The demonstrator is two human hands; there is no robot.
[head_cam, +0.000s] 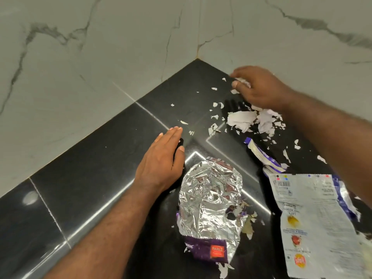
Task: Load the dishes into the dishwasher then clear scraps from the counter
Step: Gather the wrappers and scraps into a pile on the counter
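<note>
I note paper scraps (251,119) strewn beyond the foil wrapper (209,200), my right hand (259,87) pinching a few there, my left hand (161,162) flat just left of it, fingers pressed together; I judge the scraps featherlight and limp, best pinched at the crumpled clump

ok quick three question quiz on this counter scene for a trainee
1. True or false: the left hand lies flat and open on the counter.
2. The right hand pinches: A) white paper scraps B) a spoon C) a sponge.
3. Fill in: the foil wrapper lies nearer the ___ hand.
Key: 1 true; 2 A; 3 left.
</note>
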